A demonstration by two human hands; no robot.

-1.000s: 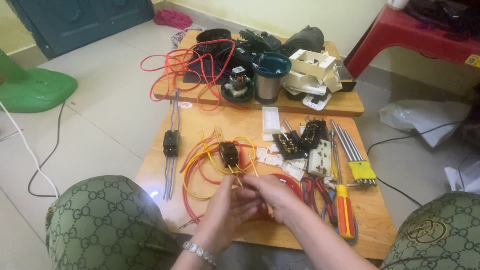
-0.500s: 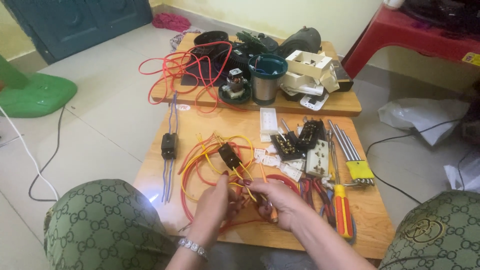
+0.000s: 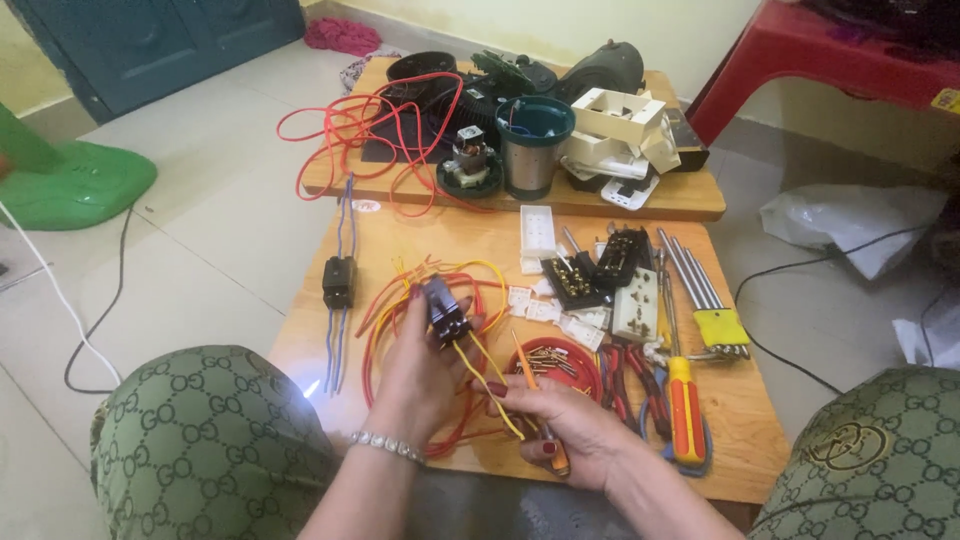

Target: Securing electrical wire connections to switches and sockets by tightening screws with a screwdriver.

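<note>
Two hands work a small black switch module and its wires over the front of a low wooden bench (image 3: 400, 240).

The left hand (image 3: 420, 375) holds the black switch module (image 3: 446, 312) upright, fingers closed around its lower part, above the loop of red and yellow wires (image 3: 400, 300). A yellow wire (image 3: 490, 385) runs from the module down and right to the right hand (image 3: 560, 430), whose fingers are closed on an orange-handled screwdriver (image 3: 535, 410). The screwdriver's long axis slants up and left, tip towards the module, so the module lies up and left of the right hand's fingers. Just right of the module sits a red dish of screws (image 3: 560, 362); farther right lie pliers (image 3: 625, 375) and a second red-and-yellow screwdriver (image 3: 683, 400).
</note>
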